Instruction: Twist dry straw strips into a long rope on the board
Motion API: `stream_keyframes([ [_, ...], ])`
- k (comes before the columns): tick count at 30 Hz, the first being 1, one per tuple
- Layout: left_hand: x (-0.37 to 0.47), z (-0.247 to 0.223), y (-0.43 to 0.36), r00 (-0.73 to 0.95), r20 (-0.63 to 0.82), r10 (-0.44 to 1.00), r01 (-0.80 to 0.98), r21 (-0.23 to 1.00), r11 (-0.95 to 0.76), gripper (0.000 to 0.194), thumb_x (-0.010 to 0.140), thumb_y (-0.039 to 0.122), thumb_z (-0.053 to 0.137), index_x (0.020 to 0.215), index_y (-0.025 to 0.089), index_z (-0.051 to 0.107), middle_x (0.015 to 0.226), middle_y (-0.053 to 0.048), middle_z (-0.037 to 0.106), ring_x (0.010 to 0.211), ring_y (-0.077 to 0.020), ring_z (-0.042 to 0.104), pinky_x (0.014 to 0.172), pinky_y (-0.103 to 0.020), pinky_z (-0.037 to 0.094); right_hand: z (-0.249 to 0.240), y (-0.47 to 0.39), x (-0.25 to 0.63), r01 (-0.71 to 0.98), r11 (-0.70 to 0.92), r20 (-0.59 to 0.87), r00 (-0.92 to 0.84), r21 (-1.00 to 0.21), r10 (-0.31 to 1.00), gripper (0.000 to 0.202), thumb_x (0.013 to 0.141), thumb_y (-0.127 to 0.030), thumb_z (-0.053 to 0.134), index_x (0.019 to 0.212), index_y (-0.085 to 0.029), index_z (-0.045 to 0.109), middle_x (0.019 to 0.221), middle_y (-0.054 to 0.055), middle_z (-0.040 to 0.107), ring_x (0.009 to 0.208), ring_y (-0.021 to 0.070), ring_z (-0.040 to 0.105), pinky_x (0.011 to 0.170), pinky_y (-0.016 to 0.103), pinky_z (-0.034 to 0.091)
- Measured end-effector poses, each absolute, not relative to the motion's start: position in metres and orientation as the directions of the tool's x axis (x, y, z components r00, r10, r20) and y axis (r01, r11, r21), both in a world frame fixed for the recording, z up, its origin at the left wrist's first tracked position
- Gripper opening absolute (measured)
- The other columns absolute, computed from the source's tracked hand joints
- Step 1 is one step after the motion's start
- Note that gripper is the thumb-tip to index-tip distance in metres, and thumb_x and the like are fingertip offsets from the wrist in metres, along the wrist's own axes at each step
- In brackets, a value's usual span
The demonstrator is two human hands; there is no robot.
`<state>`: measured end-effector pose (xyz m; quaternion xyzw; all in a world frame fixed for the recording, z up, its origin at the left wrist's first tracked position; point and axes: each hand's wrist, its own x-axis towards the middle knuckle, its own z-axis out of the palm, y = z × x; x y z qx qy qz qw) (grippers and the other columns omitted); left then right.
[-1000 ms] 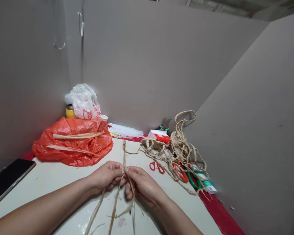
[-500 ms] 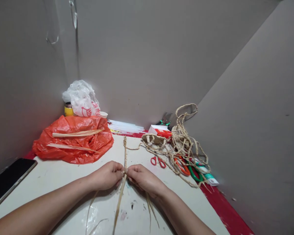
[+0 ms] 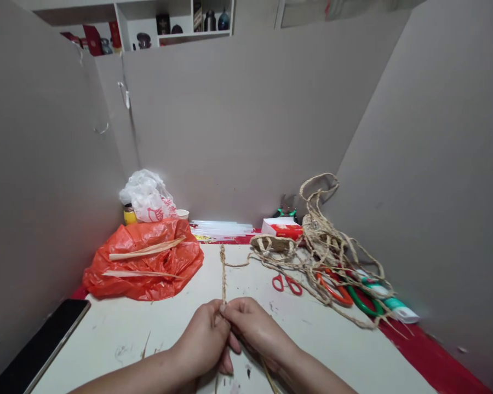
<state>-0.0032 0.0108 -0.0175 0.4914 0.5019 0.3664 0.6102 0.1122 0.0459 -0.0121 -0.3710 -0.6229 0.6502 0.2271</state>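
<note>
A thin braided straw cord [image 3: 223, 276] runs from the back of the white board down to my hands. My left hand [image 3: 207, 334] pinches the cord's near end, its lower fingers curled under the other hand. Touching it at the same spot, my right hand [image 3: 250, 323] presses thumb and forefinger on the braid. Loose straw strands [image 3: 268, 376] hang below my right hand. A side strand loops from the cord toward a tangled pile of braided rope [image 3: 322, 241] at the right.
An orange plastic bag [image 3: 148, 284] with pale straw strips lies at the left, near a black phone [image 3: 45, 345]. Red-handled scissors [image 3: 293, 285], orange and green handles, a red-and-white box [image 3: 283, 227] and a tube [image 3: 398, 310] are at the right. Grey partitions surround the board.
The view has tilted up, and shelves now show above the partition. My left hand has turned and closed in under my right hand; the long strand between them is now mostly hidden.
</note>
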Motion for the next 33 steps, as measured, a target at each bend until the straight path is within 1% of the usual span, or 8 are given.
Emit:
stream_keyframes([
  [4, -0.005, 0.0, 0.01, 0.221, -0.319, 0.921, 0.109, 0.947, 0.302, 0.03, 0.075, 0.031, 0.053, 0.099, 0.015, 0.049, 0.064, -0.002, 0.062, 0.035, -0.0089, 0.051, 0.034, -0.017, 0.038, -0.007, 0.044, 0.113, 0.046, -0.288, -0.238, -0.693, -0.956, 0.68, 0.045, 0.077, -0.05, 0.049, 0.045, -0.018, 0.044, 0.035, -0.001, 0.044, 0.037, 0.0136, 0.049, 0.042, 0.023, 0.032],
  [8, -0.021, 0.017, 0.024, 0.214, -0.446, 0.869, 0.317, 0.873, 0.37, 0.03, 0.072, 0.032, 0.058, 0.095, 0.012, 0.058, 0.051, 0.0, 0.056, 0.038, -0.0114, 0.05, 0.041, -0.022, 0.039, -0.001, 0.051, 0.119, 0.016, -0.315, -0.254, -0.63, -0.949, 0.734, 0.032, 0.07, -0.04, 0.061, 0.052, -0.016, 0.051, 0.036, -0.007, 0.038, 0.034, 0.0065, 0.033, 0.042, 0.021, 0.026],
  [12, -0.034, 0.011, 0.037, -0.059, -0.142, 0.988, 0.228, 0.962, 0.152, 0.027, 0.067, 0.024, 0.061, 0.091, 0.012, 0.06, 0.064, 0.0, 0.058, 0.051, -0.0089, 0.049, 0.051, -0.021, 0.036, 0.003, 0.055, 0.122, 0.132, -0.332, -0.35, -0.515, -0.934, 0.783, 0.023, 0.066, -0.035, 0.064, 0.062, -0.015, 0.055, 0.035, -0.011, 0.031, 0.032, 0.0037, 0.018, 0.037, 0.021, 0.011],
  [16, -0.027, -0.002, 0.036, 0.172, -0.305, 0.937, -0.018, 0.95, 0.313, 0.016, 0.068, 0.025, 0.05, 0.079, 0.015, 0.055, 0.057, 0.002, 0.053, 0.043, -0.0077, 0.04, 0.046, -0.021, 0.03, 0.004, 0.057, 0.124, 0.141, -0.274, -0.304, -0.571, -0.951, 0.763, 0.025, 0.07, -0.037, 0.06, 0.064, -0.014, 0.057, 0.037, -0.01, 0.032, 0.031, 0.0039, 0.017, 0.034, 0.022, 0.008],
  [19, -0.022, -0.007, 0.032, 0.195, -0.249, 0.949, 0.098, 0.967, 0.234, 0.016, 0.07, 0.024, 0.043, 0.063, 0.015, 0.054, 0.051, 0.004, 0.044, 0.044, -0.0069, 0.031, 0.047, -0.021, 0.025, 0.004, 0.059, 0.128, 0.171, -0.267, -0.316, -0.583, -0.948, 0.748, 0.02, 0.071, -0.034, 0.058, 0.066, -0.014, 0.057, 0.038, -0.011, 0.028, 0.031, 0.0043, 0.015, 0.033, 0.022, 0.008],
  [22, -0.024, -0.009, 0.033, 0.179, -0.151, 0.972, 0.212, 0.971, 0.112, 0.02, 0.07, 0.022, 0.041, 0.062, 0.013, 0.057, 0.054, 0.002, 0.048, 0.051, -0.0087, 0.035, 0.053, -0.022, 0.026, 0.004, 0.062, 0.131, 0.219, -0.25, -0.332, -0.602, -0.943, 0.726, 0.015, 0.072, -0.029, 0.055, 0.067, -0.015, 0.057, 0.038, -0.011, 0.029, 0.031, 0.0047, 0.017, 0.033, 0.022, 0.01],
  [28, -0.03, -0.01, 0.04, 0.19, -0.205, 0.96, 0.227, 0.961, 0.161, 0.018, 0.07, 0.025, 0.043, 0.058, 0.015, 0.052, 0.05, 0.005, 0.04, 0.048, -0.0082, 0.029, 0.05, -0.022, 0.022, 0.002, 0.066, 0.133, 0.422, 0.018, -0.253, -0.579, -0.907, 0.775, 0.018, 0.074, -0.026, 0.053, 0.065, -0.012, 0.059, 0.045, -0.007, 0.036, 0.043, 0.0058, 0.028, 0.042, 0.02, 0.02],
  [33, -0.031, -0.009, 0.039, 0.244, -0.252, 0.936, 0.253, 0.949, 0.189, 0.018, 0.072, 0.031, 0.051, 0.061, 0.015, 0.05, 0.049, 0.007, 0.04, 0.045, -0.0065, 0.028, 0.047, -0.022, 0.019, 0.008, 0.057, 0.132, 0.617, 0.314, -0.083, -0.527, -0.721, 0.846, 0.02, 0.077, -0.021, 0.047, 0.066, -0.013, 0.062, 0.061, 0.0, 0.056, 0.058, 0.01, 0.045, 0.053, 0.021, 0.028],
])
